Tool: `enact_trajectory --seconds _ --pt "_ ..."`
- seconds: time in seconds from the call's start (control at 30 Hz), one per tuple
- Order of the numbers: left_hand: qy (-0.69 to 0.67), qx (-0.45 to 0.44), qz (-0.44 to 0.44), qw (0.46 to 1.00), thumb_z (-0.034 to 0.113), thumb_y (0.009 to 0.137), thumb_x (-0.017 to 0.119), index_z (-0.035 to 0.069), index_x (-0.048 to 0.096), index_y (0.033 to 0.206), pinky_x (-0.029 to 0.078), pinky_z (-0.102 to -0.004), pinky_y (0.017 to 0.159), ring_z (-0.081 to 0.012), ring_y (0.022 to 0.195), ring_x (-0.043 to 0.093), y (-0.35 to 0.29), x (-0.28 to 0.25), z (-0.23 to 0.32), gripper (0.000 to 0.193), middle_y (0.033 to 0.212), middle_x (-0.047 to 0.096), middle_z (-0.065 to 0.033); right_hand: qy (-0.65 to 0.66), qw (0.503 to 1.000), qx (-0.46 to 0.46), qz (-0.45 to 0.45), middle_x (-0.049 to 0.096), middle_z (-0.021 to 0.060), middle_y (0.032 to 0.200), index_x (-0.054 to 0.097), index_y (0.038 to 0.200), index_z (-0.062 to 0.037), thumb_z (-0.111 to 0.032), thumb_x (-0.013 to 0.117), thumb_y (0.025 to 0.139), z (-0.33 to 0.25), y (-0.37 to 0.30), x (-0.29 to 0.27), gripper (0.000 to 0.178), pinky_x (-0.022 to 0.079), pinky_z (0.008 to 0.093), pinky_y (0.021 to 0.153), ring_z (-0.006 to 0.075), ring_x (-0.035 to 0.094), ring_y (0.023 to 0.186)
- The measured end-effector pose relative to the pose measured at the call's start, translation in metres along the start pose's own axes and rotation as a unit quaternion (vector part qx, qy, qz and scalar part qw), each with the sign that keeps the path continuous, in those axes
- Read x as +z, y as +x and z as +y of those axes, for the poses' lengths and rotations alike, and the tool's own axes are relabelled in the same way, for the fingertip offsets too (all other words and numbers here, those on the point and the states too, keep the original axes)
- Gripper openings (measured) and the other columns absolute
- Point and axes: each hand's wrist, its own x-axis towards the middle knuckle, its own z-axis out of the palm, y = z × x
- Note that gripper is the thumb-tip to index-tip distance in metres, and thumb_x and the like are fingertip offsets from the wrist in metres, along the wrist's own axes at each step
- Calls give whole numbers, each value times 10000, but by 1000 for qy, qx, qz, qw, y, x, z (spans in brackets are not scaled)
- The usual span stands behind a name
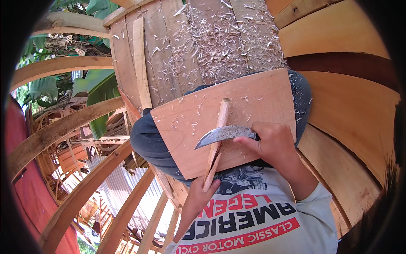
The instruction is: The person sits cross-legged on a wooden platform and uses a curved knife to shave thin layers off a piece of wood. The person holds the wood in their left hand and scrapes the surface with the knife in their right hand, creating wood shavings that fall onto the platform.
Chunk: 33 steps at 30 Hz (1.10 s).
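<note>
A flat wooden board [182, 127] lies across my lap with a few shavings on it. My left hand [198, 195] is closed round the near end of a wooden stick [223, 112], which slants up and away over the board. Along its near half the stick looks split, with a dark gap. In my right hand [272, 142] is a knife [220, 134] with a broad, curved, stained blade. The blade crosses over the middle of the stick, its tip toward the left; whether it touches the wood I cannot tell. My fingers hide most of the knife's handle.
Curly wood shavings [220, 46] cover the plank floor [169, 55] beyond my knees. A narrow wooden strip [139, 59] lies on the planks at the left. Curved wooden ribs [67, 63] with open gaps stand at the left, and curved planks [338, 97] rise at the right.
</note>
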Motion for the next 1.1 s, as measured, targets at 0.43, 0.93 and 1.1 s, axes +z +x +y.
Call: enact_trajectory --seconds 0.43,0.93,1.1 --pt "14 21 29 999 341 864 634 -66 573 951 454 -391 652 -363 673 589 1 4 8 420 730 595 -252 -118 989 45 74 575 126 533 653 631 -54 -645 628 727 9 20 -12 599 471 365 462 300 612 521" --pt "54 6 17 998 356 826 660 -61 607 933 484 -426 695 -441 753 616 6 3 19 433 775 628 -271 -106 994 21 26 530 161 527 586 613 -4 -509 694 762 4 -3 -39 537 421 358 447 318 562 471" --pt "36 29 43 998 371 821 659 -65 610 885 480 -450 684 -446 739 612 6 5 13 443 762 624 -271 -100 995 25 2 522 125 507 569 581 -45 -544 718 702 4 -7 -19 534 420 340 429 292 561 462"
